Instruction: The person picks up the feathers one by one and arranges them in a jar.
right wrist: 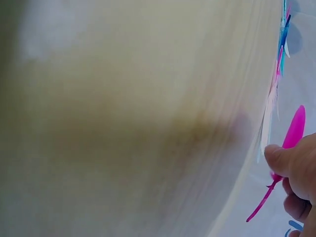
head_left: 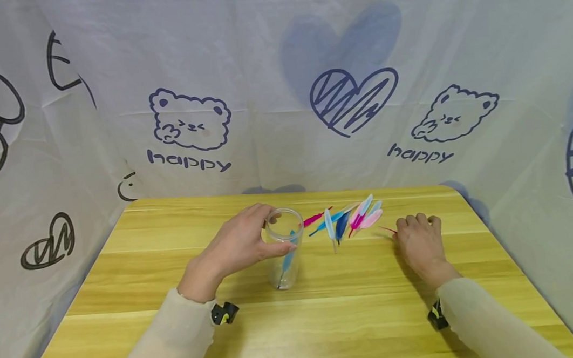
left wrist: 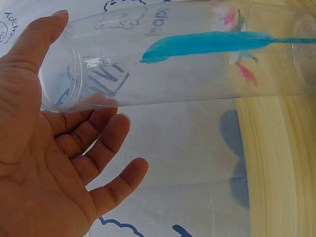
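My left hand grips a clear plastic jar near its rim, thumb on the near side and fingers behind. The jar is upright on the table, with one blue feather leaning inside it, quill down. My right hand is low over the right part of the table. Between its thumb and fingers it pinches a magenta feather, whose bare quill sticks out below the thumb in the right wrist view. In the head view the back of that hand hides most of this feather.
A loose pile of pink, white and blue feathers lies between the jar and my right hand. A magenta feather lies just behind the jar. The wooden table ends at a white printed cloth at the back.
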Demonstrator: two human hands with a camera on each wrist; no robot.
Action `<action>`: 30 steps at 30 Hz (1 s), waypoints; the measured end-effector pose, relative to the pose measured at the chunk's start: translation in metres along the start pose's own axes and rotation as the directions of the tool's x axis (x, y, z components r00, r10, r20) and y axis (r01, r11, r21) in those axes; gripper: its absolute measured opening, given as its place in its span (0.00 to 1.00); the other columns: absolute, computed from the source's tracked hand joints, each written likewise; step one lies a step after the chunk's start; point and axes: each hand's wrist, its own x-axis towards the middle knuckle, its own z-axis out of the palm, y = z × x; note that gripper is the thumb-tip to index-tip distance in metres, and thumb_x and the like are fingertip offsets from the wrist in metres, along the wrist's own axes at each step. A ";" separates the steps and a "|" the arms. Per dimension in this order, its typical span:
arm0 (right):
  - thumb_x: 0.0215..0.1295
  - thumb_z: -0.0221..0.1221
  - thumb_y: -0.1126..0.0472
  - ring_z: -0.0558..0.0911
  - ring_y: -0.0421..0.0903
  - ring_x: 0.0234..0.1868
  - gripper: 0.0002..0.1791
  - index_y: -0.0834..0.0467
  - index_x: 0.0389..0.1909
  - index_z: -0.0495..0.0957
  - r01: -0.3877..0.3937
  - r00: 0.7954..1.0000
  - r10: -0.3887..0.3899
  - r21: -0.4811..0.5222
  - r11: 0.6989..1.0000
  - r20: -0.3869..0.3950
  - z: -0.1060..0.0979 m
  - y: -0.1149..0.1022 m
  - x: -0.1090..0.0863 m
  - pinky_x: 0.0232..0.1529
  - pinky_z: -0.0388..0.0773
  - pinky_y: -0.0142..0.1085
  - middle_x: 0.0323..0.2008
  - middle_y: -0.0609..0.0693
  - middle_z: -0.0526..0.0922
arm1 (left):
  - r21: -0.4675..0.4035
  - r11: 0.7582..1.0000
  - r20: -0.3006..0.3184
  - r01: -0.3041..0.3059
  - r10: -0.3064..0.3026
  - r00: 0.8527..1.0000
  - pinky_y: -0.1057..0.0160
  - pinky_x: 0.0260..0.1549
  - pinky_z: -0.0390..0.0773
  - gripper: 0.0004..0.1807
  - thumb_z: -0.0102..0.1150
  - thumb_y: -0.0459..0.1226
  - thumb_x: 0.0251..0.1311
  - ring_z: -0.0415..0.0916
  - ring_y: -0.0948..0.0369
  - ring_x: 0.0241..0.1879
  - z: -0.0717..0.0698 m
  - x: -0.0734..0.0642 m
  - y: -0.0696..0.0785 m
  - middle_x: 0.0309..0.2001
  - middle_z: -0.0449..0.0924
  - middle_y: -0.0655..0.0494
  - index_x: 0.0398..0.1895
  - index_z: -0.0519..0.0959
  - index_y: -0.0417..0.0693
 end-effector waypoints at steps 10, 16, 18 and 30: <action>0.69 0.64 0.67 0.78 0.62 0.39 0.07 0.64 0.32 0.76 0.036 0.998 -0.036 -0.005 0.999 -0.050 -0.005 -0.001 0.003 0.57 0.66 0.65 0.30 0.60 0.83 | 0.001 1.000 0.003 -0.004 0.004 1.000 0.49 0.59 0.81 0.42 0.72 0.65 0.56 0.79 0.54 0.56 0.000 0.000 0.000 0.58 0.81 0.53 0.65 0.76 0.47; 0.71 0.65 0.61 0.75 0.63 0.43 0.13 0.64 0.34 0.74 0.044 0.987 -0.047 -0.022 0.999 -0.152 -0.005 -0.001 0.006 0.59 0.66 0.66 0.31 0.59 0.78 | 0.003 1.000 -0.001 -0.003 0.003 1.000 0.49 0.60 0.81 0.42 0.72 0.65 0.56 0.79 0.54 0.57 0.001 0.000 0.000 0.58 0.81 0.54 0.65 0.76 0.48; 0.71 0.65 0.59 0.74 0.63 0.43 0.15 0.65 0.33 0.72 0.052 0.978 -0.056 -0.025 0.998 -0.201 -0.005 -0.001 0.007 0.58 0.66 0.66 0.31 0.59 0.76 | 0.003 1.000 -0.003 -0.004 0.004 1.000 0.49 0.60 0.81 0.42 0.72 0.65 0.56 0.79 0.54 0.57 0.001 0.001 0.000 0.58 0.81 0.54 0.65 0.76 0.48; 0.75 0.55 0.55 0.74 0.68 0.40 0.19 0.68 0.32 0.71 0.111 0.884 -0.086 0.026 0.993 -0.460 -0.001 0.001 0.015 0.51 0.69 0.66 0.30 0.64 0.75 | 0.002 1.000 -0.001 -0.013 0.013 1.000 0.50 0.57 0.81 0.42 0.72 0.65 0.57 0.79 0.55 0.55 0.002 0.002 -0.001 0.57 0.81 0.54 0.66 0.76 0.47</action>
